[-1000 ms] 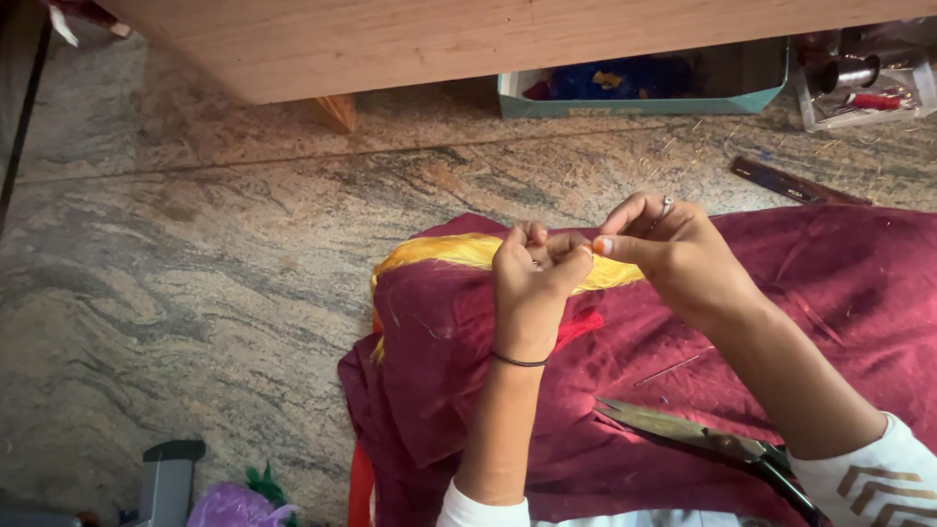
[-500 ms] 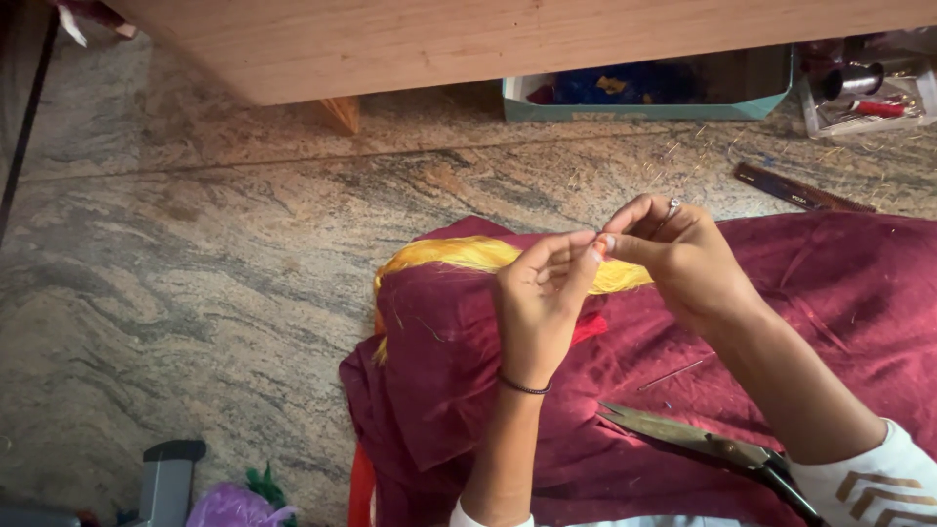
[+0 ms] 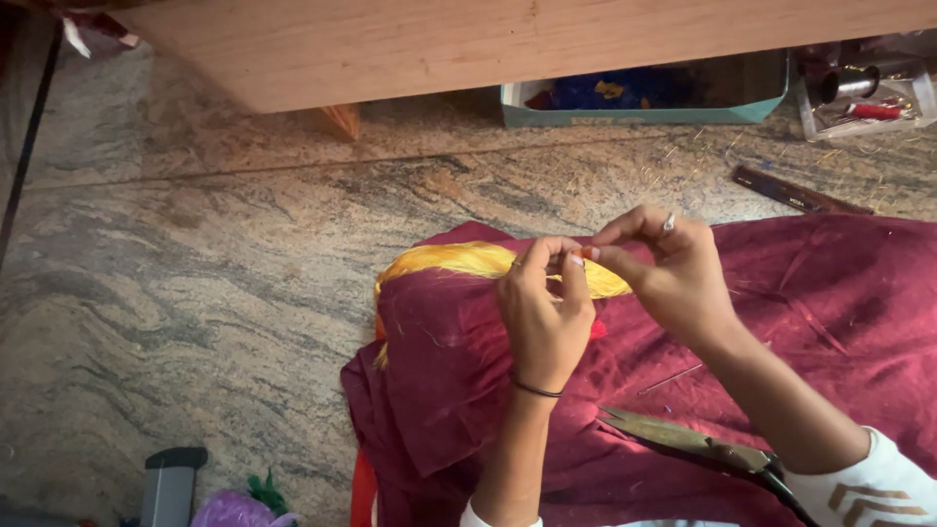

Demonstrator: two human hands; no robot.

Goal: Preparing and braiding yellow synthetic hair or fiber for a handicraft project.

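Over the maroon cloth point(image 3: 800, 312) spread on the stone floor point(image 3: 195, 273), we see a yellow bundle of thread point(image 3: 459, 261) lying on its upper left edge. Just right of it, the left hand point(image 3: 544, 317) and the right hand point(image 3: 664, 268) meet, fingertips pinched together on a small orange piece point(image 3: 583, 254). Scissors point(image 3: 693, 449) lie on the cloth below the hands.

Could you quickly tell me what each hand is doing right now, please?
Left hand: fingers closed in a pinch at a small orange piece.
Right hand: pinched on the same orange piece, above the maroon cloth.
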